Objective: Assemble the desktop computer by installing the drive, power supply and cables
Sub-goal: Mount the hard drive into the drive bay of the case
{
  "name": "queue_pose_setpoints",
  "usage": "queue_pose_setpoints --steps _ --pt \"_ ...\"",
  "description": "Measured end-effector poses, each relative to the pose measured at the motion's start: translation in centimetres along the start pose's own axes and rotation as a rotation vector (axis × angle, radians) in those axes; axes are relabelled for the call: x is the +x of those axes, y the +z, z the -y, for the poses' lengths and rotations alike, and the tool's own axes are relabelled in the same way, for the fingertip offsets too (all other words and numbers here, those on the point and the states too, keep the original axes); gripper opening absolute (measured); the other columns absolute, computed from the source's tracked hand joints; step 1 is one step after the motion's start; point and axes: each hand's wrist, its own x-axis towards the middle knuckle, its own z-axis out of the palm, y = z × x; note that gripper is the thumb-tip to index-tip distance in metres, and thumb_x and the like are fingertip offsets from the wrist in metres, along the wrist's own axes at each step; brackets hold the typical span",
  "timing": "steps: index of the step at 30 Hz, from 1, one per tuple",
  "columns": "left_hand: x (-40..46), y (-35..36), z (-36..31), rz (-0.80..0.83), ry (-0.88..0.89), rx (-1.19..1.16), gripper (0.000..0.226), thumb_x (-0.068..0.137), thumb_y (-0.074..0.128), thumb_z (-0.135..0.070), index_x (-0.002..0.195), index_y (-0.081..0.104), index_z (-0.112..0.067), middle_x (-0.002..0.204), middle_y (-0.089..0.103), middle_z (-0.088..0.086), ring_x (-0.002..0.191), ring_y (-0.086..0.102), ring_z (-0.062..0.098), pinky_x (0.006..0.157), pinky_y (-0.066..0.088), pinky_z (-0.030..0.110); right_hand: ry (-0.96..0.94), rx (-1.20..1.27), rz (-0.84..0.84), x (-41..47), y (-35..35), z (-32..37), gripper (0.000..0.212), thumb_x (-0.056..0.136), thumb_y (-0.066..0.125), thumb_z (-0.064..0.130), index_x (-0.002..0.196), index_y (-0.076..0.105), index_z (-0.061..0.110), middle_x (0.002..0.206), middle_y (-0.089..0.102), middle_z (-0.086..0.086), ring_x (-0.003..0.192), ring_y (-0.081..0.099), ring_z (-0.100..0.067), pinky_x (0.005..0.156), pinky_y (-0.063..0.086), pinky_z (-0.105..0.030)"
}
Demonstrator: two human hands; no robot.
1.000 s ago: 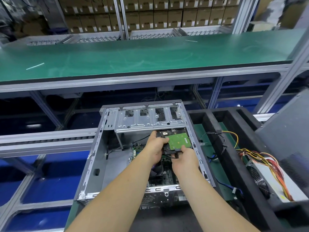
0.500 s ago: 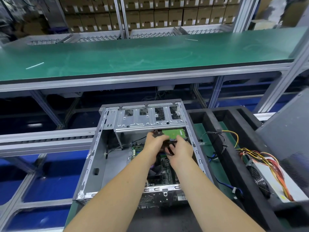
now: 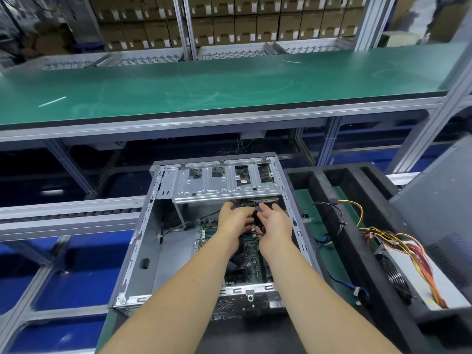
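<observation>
Since the earlier frames we see the drive go from lying exposed, green board up, in front of the bay to sitting almost wholly under the metal drive cage; only its near edge shows now. Both hands have moved up toward the cage with it.

Going left to right: the open computer case lies on its side, its open face up, the cage spanning its far end. Our left hand reaches in with its fingers curled toward the drive's near edge; whether it grips the drive or only presses it, we cannot tell. Our right hand lies just beside it, fingers fairly straight and pointing at the same edge, with a black cable between the two palms. The drive lies flat, its visible edge running left to right across the case. The motherboard shows below the wrists. Further right, in a black foam tray, lies the power supply with its bundle of coloured wires, well apart from the case.
</observation>
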Motion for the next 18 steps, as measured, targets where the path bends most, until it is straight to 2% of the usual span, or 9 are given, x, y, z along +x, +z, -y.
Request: queue_pose_setpoints --steps 3,5,6,7,8,9,11,15,18 --pt "-0.4 0.8 -0.3 -0.075 0.038 0.036 0.036 0.087 0.062 -0.005 0.118 0.044 -0.012 0.099 0.069 0.018 0.08 0.066 0.028 0.072 0.054 0.039 -0.058 -0.258 0.045 -0.7 0.2 0.1 0.058 0.095 0.05 0.007 0.15 0.039 0.018 0.137 0.056 -0.007 0.12 0.056 -0.023 0.103 0.046 -0.048" --pt "-0.9 1.3 -0.4 -0.168 0.133 0.078 0.008 0.086 0.056 -0.011 0.093 0.053 -0.014 0.077 0.061 0.008 0.067 0.053 0.023 0.063 0.045 0.037 -0.098 -0.435 0.134 -1.5 0.4 0.6 0.059 0.09 0.05 0.007 0.148 0.042 0.017 0.137 0.056 -0.006 0.121 0.055 -0.023 0.101 0.048 -0.048" --pt "-1.2 1.6 -0.5 -0.202 0.192 0.118 0.011 0.086 0.054 -0.015 0.076 0.052 -0.02 0.066 0.054 -0.001 0.061 0.045 0.019 0.058 0.039 0.033 -0.134 -0.529 0.181 -1.9 0.3 1.2 0.056 0.087 0.049 0.007 0.142 0.051 0.017 0.13 0.061 -0.006 0.113 0.057 -0.022 0.093 0.05 -0.043" --pt "-1.4 1.8 -0.4 -0.208 0.262 0.185 0.027 0.086 0.052 -0.018 0.06 0.048 -0.027 0.055 0.046 -0.008 0.055 0.038 0.015 0.055 0.031 0.03 -0.197 -0.626 0.217 -2.3 0.2 1.9 0.046 0.083 0.049 0.008 0.125 0.064 0.018 0.113 0.068 -0.006 0.099 0.06 -0.022 0.081 0.052 -0.039" --pt "-1.8 2.1 -0.4 -0.191 0.332 0.283 0.035 0.085 0.051 -0.021 0.05 0.046 -0.026 0.047 0.041 -0.012 0.051 0.034 0.012 0.052 0.027 0.029 -0.274 -0.702 0.233 -2.6 -0.1 2.8 0.036 0.077 0.048 0.009 0.101 0.073 0.018 0.092 0.071 -0.008 0.083 0.061 -0.023 0.069 0.053 -0.037" --pt "-2.2 2.5 -0.5 -0.155 0.394 0.367 0.038 0.084 0.051 -0.024 0.047 0.046 -0.025 0.044 0.04 -0.012 0.048 0.032 0.01 0.05 0.025 0.029 -0.35 -0.746 0.214 -2.7 -0.6 3.7 0.03 0.074 0.047 0.011 0.084 0.074 0.019 0.075 0.071 -0.008 0.07 0.063 -0.024 0.062 0.059 -0.04" --pt "-3.2 3.6 -1.1 -0.076 0.494 0.521 0.034 0.082 0.049 -0.03 0.05 0.043 -0.022 0.046 0.042 -0.01 0.048 0.034 0.011 0.051 0.029 0.029 -0.483 -0.748 0.107 -2.3 -2.1 5.6 0.028 0.075 0.047 0.015 0.073 0.071 0.028 0.067 0.071 -0.003 0.063 0.07 -0.022 0.054 0.061 -0.043" --pt "-4.5 6.6 -1.9 -0.015 0.642 0.726 0.029 0.084 0.043 -0.037 0.059 0.039 -0.021 0.053 0.042 -0.006 0.052 0.039 0.015 0.053 0.033 0.031 -0.548 -0.538 -0.14 1.8 -6.8 7.6 0.027 0.089 0.049 0.016 0.076 0.07 0.026 0.075 0.073 -0.001 0.076 0.072 -0.022 0.069 0.062 -0.046" --pt "-5.1 8.9 -1.7 0.114 0.664 0.906 0.026 0.09 0.046 -0.034 0.068 0.048 -0.021 0.063 0.052 -0.006 0.061 0.049 0.017 0.058 0.042 0.031 -0.479 -0.628 -0.409 5.8 -11.8 6.6 0.024 0.091 0.049 0.014 0.089 0.073 0.011 0.092 0.073 -0.013 0.087 0.066 -0.032 0.078 0.056 -0.044"
